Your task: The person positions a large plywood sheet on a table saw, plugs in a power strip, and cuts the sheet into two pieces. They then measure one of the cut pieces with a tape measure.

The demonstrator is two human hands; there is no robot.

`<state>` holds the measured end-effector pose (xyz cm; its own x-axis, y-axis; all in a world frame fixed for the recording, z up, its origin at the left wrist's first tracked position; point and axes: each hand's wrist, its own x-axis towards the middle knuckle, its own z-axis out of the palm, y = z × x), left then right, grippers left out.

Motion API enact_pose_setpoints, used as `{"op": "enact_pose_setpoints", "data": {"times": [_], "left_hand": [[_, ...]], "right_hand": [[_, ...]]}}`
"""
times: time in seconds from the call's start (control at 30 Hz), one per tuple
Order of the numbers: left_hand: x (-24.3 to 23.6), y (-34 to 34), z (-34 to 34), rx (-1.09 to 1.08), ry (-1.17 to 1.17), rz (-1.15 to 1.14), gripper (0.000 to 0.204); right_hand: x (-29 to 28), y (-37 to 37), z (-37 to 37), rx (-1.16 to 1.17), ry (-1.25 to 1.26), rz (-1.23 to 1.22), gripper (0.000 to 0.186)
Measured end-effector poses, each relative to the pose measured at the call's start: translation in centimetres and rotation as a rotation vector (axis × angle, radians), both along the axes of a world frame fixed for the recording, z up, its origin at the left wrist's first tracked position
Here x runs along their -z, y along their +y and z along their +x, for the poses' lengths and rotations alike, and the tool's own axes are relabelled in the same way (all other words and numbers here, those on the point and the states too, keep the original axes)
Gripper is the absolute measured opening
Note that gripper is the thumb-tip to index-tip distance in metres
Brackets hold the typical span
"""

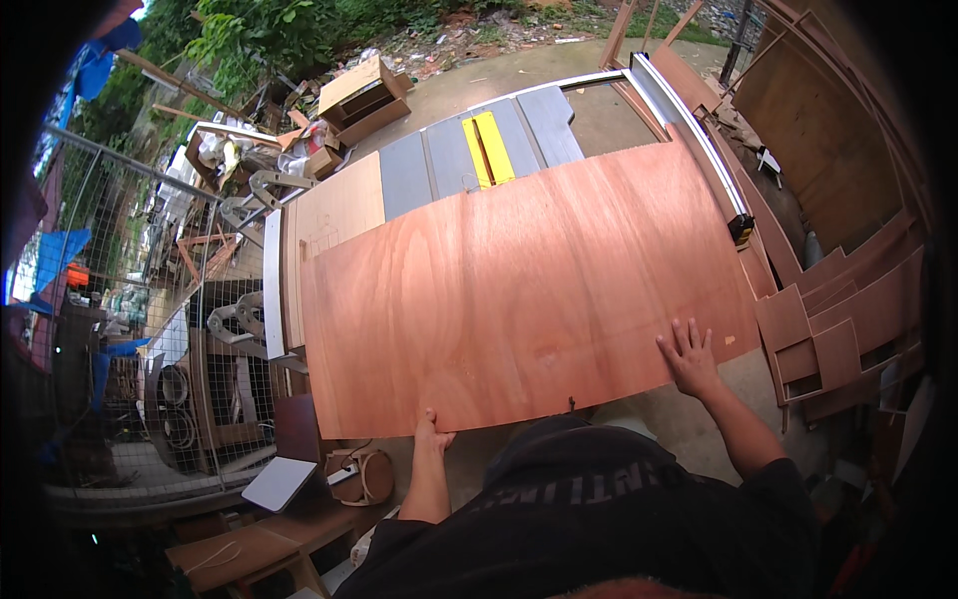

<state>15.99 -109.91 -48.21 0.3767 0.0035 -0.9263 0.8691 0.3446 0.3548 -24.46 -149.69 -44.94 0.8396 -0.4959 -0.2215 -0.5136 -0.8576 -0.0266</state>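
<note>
A large reddish-brown plywood sheet [519,299] lies over the near part of a table saw [404,175]. At the sheet's near edge, left of centre, my left hand [431,435] grips it with the thumb on top and the fingers hidden below. My right hand [691,359] rests flat on the sheet near its right end, fingers spread. Beyond the sheet's far edge shows the saw's yellow insert plate [487,150] with a dark slot. The silver fence rail [694,140] runs along the right, close to the sheet's far right corner.
Offcut panels [818,329] lean and pile up on the right. A wooden box [364,100] stands beyond the saw. To the left rises a wire mesh fence [215,329]. Low at left are a wooden bench [269,544] and a round wooden piece [361,479].
</note>
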Motion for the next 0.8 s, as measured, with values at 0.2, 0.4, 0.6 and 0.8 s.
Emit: {"op": "enact_pose_setpoints", "data": {"times": [0.2, 0.4, 0.6, 0.8], "left_hand": [[0.4, 0.1, 0.5, 0.007, -0.011, 0.034, 0.033], [0.3, -0.6, 0.8, 0.003, 0.009, 0.04, 0.033], [1.4, 0.0, 1.4, 0.002, 0.007, 0.036, 0.034], [0.8, -0.9, 1.6, -0.003, -0.013, 0.063, 0.035]], "right_hand": [[-0.4, -0.4, 0.6, -0.003, 0.019, 0.014, 0.07], [-0.1, -0.7, 0.7, 0.002, -0.002, 0.012, 0.07], [-0.3, -0.9, 1.1, -0.009, -0.007, 0.002, 0.068], [-0.4, -1.1, 1.5, -0.005, -0.019, 0.008, 0.067]]}}
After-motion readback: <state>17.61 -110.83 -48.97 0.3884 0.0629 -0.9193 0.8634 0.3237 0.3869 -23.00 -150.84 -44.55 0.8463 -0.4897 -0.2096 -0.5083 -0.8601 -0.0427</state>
